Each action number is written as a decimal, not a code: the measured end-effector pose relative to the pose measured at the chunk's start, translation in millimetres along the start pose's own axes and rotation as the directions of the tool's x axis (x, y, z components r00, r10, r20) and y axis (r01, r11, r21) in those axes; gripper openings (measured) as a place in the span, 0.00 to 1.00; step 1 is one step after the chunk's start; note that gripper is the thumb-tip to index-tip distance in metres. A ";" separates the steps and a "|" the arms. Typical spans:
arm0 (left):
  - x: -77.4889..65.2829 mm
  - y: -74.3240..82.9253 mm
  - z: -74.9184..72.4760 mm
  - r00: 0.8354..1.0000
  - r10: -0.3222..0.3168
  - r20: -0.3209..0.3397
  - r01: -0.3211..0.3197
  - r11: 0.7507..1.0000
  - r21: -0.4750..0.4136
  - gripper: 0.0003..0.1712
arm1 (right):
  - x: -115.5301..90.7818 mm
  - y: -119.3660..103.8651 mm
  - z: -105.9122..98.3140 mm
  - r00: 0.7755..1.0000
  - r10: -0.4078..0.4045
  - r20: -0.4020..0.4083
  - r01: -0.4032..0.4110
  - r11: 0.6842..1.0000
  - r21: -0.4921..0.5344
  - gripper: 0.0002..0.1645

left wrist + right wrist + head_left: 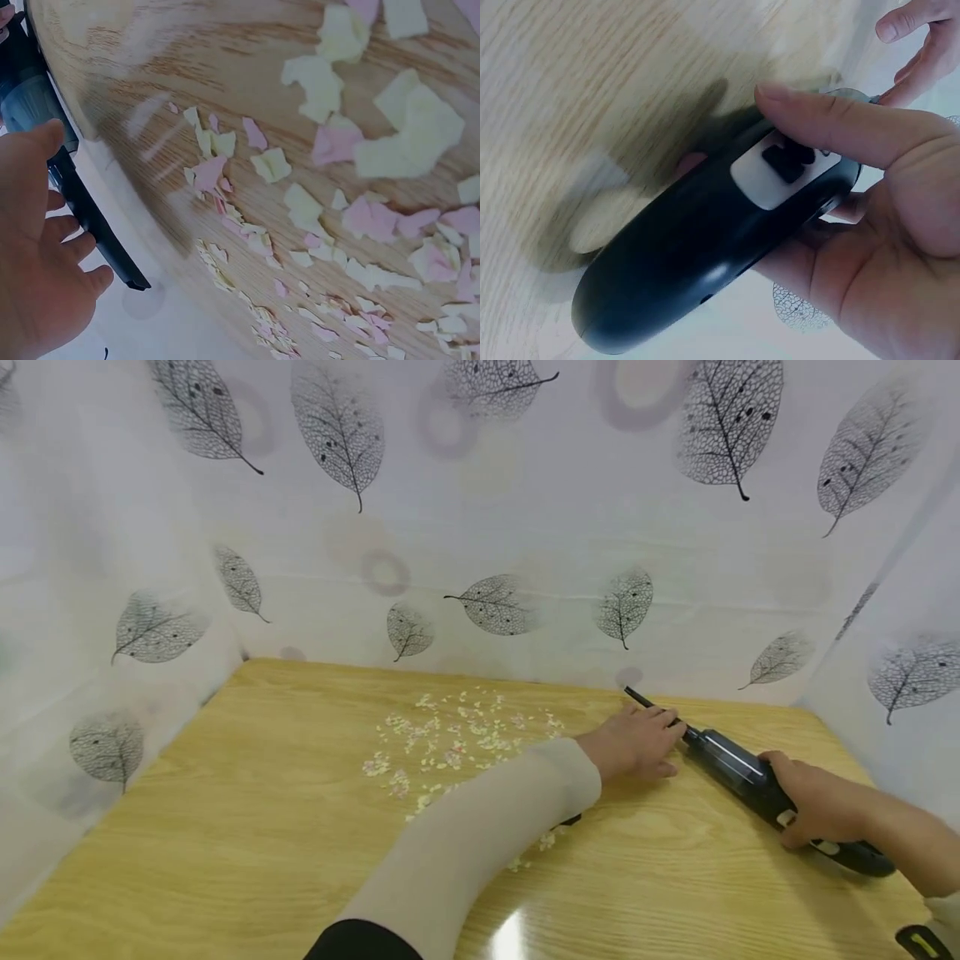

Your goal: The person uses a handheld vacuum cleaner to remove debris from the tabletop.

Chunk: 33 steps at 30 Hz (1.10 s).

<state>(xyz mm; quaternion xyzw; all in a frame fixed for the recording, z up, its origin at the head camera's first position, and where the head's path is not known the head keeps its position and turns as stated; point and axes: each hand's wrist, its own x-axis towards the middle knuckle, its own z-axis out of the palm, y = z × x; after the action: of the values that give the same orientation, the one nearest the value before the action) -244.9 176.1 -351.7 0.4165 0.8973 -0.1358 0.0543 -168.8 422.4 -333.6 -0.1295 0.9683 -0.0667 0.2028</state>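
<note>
My right hand (821, 797) grips the dark body of a handheld vacuum cleaner (675, 247), fingers wrapped underneath. Its thumb lies along the top next to a pale switch panel (761, 187). The vacuum slants across the right side of the table, with its slim black nozzle (97, 232) pointing to the back. My left hand (637, 742) reaches over to that nozzle with its fingers laid at it and its thumb held apart. Pink and pale yellow paper scraps (450, 756) lie scattered left of the left hand; the left sleeve hides some of them.
The wood-grain table (262, 810) is bordered at the back and sides by a white curtain (510, 518) printed with leaves. A small black piece (572, 820) shows from under the left sleeve, near a few scraps.
</note>
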 end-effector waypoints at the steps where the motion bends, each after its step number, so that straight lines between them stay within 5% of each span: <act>1: 0.2 -0.6 0.2 1.000 -0.002 0.000 0.002 1.000 0.000 0.42 | 0.8 -0.3 -0.1 1.000 0.003 0.007 -0.003 1.000 0.009 0.67; 11: -1.3 -6.7 2.4 1.000 -0.008 0.009 0.008 1.000 0.004 0.39 | 2.4 10.0 -3.6 0.999 -0.024 0.033 0.023 0.999 0.042 0.73; 24: -3.6 -6.4 3.6 1.000 -0.006 0.013 0.006 1.000 -0.005 0.37 | -0.6 9.9 -7.1 0.995 -0.096 0.013 0.096 0.995 -0.026 0.70; 33: -3.2 -6.5 0.1 0.997 0.000 -0.080 0.007 0.997 0.083 0.24 | -0.6 8.0 -0.9 0.982 -0.159 -0.102 0.149 0.984 -0.097 0.68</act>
<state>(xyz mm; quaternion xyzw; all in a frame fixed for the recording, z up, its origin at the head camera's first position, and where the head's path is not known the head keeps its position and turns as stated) -247.8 169.7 -349.8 0.4219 0.8931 -0.1561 0.0006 -170.4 430.3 -334.1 -0.2093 0.9670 -0.0461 0.1379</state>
